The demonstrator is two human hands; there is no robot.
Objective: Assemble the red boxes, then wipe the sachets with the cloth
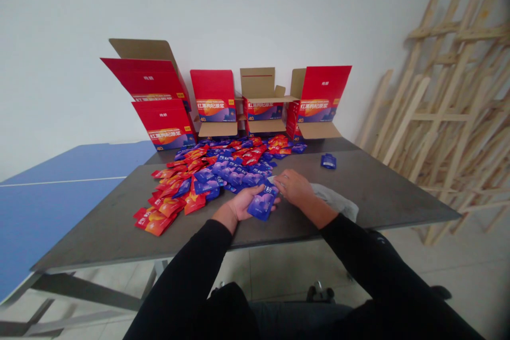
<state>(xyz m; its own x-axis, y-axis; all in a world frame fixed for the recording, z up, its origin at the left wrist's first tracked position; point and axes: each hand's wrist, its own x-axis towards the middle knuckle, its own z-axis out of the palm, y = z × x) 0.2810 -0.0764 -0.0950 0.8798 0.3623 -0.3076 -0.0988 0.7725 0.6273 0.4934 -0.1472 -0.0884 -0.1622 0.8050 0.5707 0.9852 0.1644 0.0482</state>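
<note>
My left hand is closed around a blue-purple drink pouch with pale print, held just above the table's near side. At the pouch's top edge, my right hand has its fingers pinched together on a small white tissue-like piece; its exact kind is unclear. Beneath my right forearm lies a crumpled whitish sheet or bag, partly hidden. Just beyond my hands spreads a heap of blue pouches mixed with red-orange pouches.
Open red cartons stand along the back of the grey table, against the wall. A single blue pouch lies apart on the right. A blue table-tennis table adjoins at left; wooden easels lean at right.
</note>
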